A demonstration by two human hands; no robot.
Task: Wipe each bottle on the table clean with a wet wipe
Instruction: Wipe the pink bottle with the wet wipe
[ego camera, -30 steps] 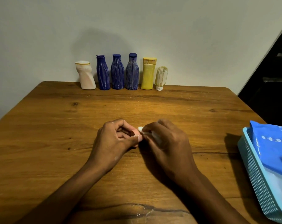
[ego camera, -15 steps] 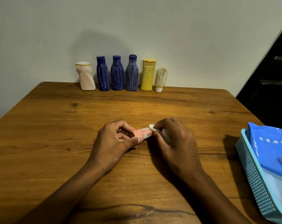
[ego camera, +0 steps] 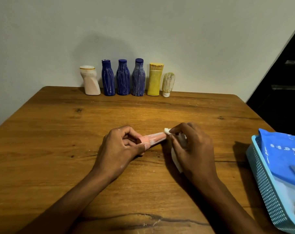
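The wooden counter carries everything, its far edge against the wall. At the right edge sits a light-blue perforated basket holding a blue wet-wipe pack. Along the wall stand six streaked bottles: a pale pink one, three dark blue bottles, a yellow tube and a small cream bottle upside down on its cap.

At the counter's middle, the left hand grips the capped end of a small pink tube, fingers curled round it, the tube lying nearly level just above the wood. The right hand pinches a white wet wipe against the tube's far end. Compared with a second ago, much more of the tube shows: the right hand's grip has slid rightward along it, away from the left hand. White streaks remain near the cap, possibly residue.
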